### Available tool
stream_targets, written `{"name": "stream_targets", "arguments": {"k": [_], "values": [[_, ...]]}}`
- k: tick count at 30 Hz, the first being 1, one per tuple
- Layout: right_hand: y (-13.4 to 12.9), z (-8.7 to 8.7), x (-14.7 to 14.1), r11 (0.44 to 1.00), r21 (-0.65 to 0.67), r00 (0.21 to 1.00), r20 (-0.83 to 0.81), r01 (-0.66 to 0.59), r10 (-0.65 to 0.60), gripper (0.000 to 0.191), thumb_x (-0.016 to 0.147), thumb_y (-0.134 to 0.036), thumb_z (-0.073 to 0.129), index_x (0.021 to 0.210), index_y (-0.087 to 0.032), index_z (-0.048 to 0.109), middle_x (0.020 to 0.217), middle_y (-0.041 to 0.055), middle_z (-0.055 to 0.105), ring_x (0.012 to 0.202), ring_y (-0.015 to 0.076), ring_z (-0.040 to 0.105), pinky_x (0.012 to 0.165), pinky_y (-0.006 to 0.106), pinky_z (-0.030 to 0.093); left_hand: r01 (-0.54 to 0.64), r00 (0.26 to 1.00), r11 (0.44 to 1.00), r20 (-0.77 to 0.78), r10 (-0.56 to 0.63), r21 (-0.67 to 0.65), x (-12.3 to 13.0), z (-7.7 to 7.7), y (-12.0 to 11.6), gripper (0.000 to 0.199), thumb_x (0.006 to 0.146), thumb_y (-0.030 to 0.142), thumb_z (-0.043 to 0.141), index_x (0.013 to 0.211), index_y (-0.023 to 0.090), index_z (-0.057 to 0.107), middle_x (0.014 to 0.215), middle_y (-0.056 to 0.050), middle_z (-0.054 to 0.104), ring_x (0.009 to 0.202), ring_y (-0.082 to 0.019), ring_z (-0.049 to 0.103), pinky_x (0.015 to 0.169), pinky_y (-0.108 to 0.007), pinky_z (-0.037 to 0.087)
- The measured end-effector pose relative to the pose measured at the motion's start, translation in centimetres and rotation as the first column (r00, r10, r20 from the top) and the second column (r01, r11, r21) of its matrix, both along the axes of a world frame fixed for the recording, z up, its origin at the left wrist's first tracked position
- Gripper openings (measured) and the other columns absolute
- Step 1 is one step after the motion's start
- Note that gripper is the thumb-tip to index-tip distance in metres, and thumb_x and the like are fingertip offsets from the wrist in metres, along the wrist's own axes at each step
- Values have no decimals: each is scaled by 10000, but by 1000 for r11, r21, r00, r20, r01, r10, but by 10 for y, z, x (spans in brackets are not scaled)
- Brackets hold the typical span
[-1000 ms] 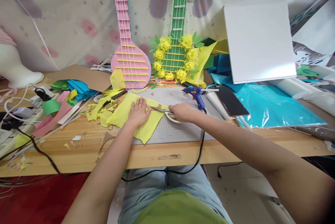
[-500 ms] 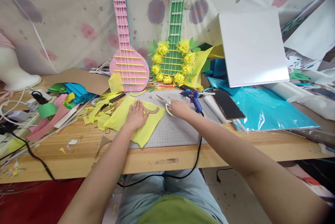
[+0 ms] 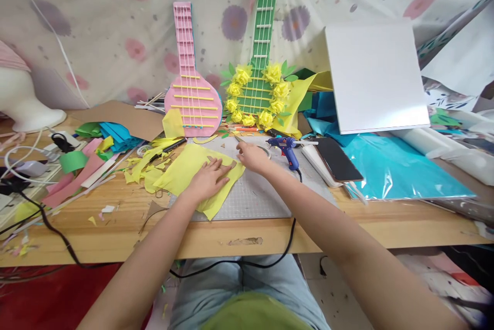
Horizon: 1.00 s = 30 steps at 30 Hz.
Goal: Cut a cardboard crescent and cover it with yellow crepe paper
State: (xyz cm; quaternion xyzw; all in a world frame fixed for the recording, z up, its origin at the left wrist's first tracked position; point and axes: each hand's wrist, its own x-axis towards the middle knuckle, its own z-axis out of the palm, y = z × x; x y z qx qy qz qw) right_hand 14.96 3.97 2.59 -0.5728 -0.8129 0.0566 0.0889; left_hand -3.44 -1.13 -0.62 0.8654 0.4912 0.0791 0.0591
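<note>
At the left of the counter (image 3: pixel 108 237), a green paper strip (image 3: pixel 73 162) and a pink paper strip (image 3: pixel 75 181) lie beside plugs and white cables. Yellow paper scraps (image 3: pixel 143 169) come next, with a black pen (image 3: pixel 174 145) among them. Behind, a pink paper guitar (image 3: pixel 193 96) stands against the flowered sheet (image 3: pixel 102 5).

A yellow paper sheet (image 3: pixel 179 165) lies at an angle, partly on the grey cutting mat (image 3: pixel 262 196). The left hand (image 3: pixel 209 180) rests flat on it, fingers spread, touching a brown curved piece (image 3: pixel 232 165) on the sheet. Just right, the right hand (image 3: pixel 252 158) is low over the mat, its fingers bent over the scissors (image 3: pixel 240 139); whether they grip cannot be told. A green guitar (image 3: pixel 262 36) ringed with yellow paper roses stands behind it.

Further right are a blue glue gun (image 3: pixel 286 150), a black smartphone (image 3: pixel 337 159), a white panel (image 3: pixel 376 77) leaning upright, and a shiny blue package (image 3: pixel 401 170).
</note>
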Motion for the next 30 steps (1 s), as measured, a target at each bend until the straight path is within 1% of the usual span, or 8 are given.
{"name": "stream_targets", "arguments": {"k": [6,8,11,14,17,20,26,30], "values": [[1,-10,-20,999,-34,998,-63,-4,1,348,783,-184,476,1115,-110,548,1032,138,642,1007,246,543,869,340,364,53,993,997,99,-59,53,-7,5,-1,444,858,348,408,1302,354,425,1412,-1,374,1343,-329,202,1027,-625,120],[1,-10,-25,999,-53,997,-79,-12,8,356,759,-168,496,1106,-123,561,1010,121,653,972,238,557,842,330,379,-45,973,981,231,-1,191,-11,10,3,416,848,283,424,1258,286,489,1372,-31,434,1316,-277,297,1060,-568,136],[0,-8,-30,993,-107,993,-112,-41,29,290,722,-134,511,988,-160,623,956,79,673,885,200,583,749,279,409,-281,875,887,478,80,367,-19,18,9,254,841,254,441,985,208,645,1169,-64,614,1163,-205,504,1063,-462,234],[0,0,-28,989,-110,981,-178,-100,79,225,729,-118,486,858,-188,656,940,41,673,885,161,578,736,238,406,-434,776,801,622,101,412,-25,21,13,182,798,284,525,665,197,613,953,-53,692,1007,-196,597,1022,-428,304],[1,12,-20,981,-91,916,-381,-172,125,216,769,-142,462,863,-186,652,945,24,664,847,121,576,734,213,407,-509,713,768,690,123,389,-26,23,14,263,785,309,544,550,197,504,879,-53,695,931,-194,615,992,-417,332],[2,14,-17,983,-89,882,-461,-158,100,184,783,-195,492,900,-176,633,945,30,660,832,126,576,728,227,413,-542,681,758,718,143,363,-23,25,16,240,807,319,506,598,203,494,893,-58,688,904,-191,607,951,-397,368],[-3,-2,-38,961,-247,951,-306,-120,40,416,704,-147,577,1117,-166,526,920,60,665,873,198,588,733,293,421,-545,728,754,653,209,367,-15,19,19,137,812,243,460,893,193,558,1044,-79,636,1027,-205,548,945,-372,366],[3,16,-33,933,-283,907,-410,-224,93,344,729,-175,541,1073,-194,549,885,13,659,764,125,596,670,229,437,-571,706,735,676,212,366,-23,26,16,161,797,198,456,929,193,547,1052,-81,608,1056,-195,521,951,-344,366]]}}
